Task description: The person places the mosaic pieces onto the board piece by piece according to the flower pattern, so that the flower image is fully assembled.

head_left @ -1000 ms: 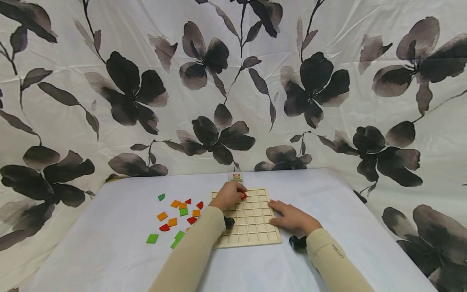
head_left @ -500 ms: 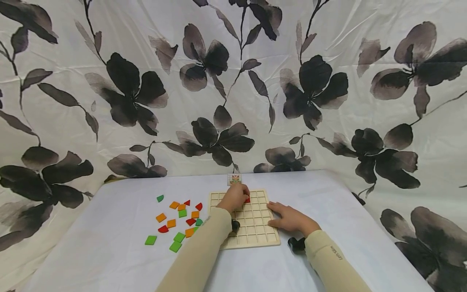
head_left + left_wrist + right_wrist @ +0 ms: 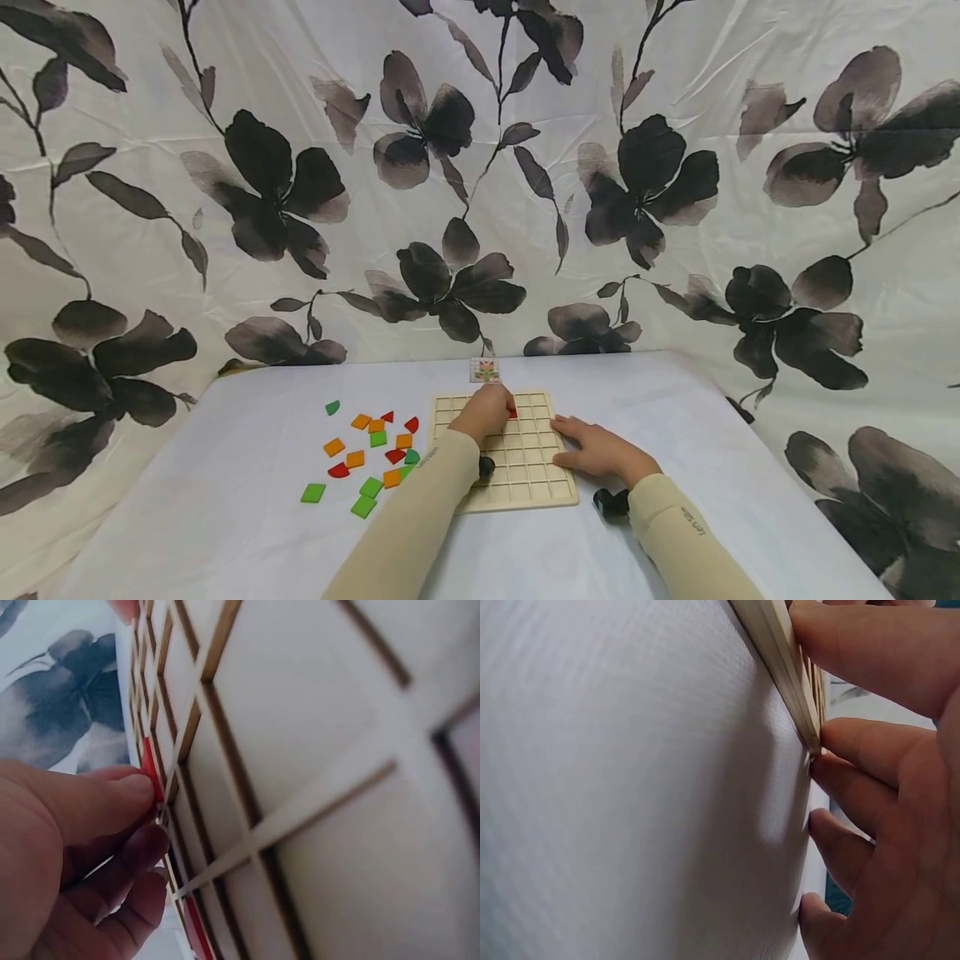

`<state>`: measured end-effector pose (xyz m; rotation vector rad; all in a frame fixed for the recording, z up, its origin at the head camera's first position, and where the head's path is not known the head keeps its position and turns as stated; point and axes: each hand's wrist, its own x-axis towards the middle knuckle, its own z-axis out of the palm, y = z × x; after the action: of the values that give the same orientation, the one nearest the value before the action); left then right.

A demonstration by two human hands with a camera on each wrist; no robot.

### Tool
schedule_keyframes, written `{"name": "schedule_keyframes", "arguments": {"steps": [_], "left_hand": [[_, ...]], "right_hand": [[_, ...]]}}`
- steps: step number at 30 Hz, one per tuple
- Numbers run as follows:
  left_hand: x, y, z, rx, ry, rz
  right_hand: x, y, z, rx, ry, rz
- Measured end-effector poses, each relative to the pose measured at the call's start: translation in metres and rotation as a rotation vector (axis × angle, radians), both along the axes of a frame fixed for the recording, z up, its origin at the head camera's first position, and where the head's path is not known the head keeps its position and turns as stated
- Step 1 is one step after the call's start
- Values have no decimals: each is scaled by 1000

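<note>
Left hand (image 3: 486, 412) over far half of board (image 3: 540, 467), thumb and fingertips pinching red piece (image 3: 152, 771) down at the grid. Right hand (image 3: 600, 446) at board's right edge, fingers loosely extended, touching rim. Loose pieces (image 3: 355, 459), red, orange, green, scattered left of board. Card (image 3: 484, 370) just beyond board's far edge.

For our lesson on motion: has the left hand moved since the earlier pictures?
Yes: against the board, the left hand has shifted right in the head view.
</note>
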<state>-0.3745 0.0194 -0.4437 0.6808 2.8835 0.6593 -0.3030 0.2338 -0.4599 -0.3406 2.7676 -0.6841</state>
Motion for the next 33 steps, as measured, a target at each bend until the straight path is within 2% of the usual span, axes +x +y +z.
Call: {"name": "schedule_keyframes", "arguments": {"steps": [10,16,19,23,29,33], "left_hand": [[10,-9,6,1,-6,-53],[10,-32,9,30,35,-48],[11,-51,14,8,59,-12],[9,-81,21,-41,71,77],[2,-129,23,-152,35,236],[3,-153,25,-205,-19,285]], "right_hand": [[0,1,-1,0,-8,-8],[2,-1,1,3,-3,-5],[3,-2,3,2,3,-3],[5,-2,6,-6,3,-6],[6,-2,6,-13,-7,-13],[5,-1,5,-12,-14,-20]]}}
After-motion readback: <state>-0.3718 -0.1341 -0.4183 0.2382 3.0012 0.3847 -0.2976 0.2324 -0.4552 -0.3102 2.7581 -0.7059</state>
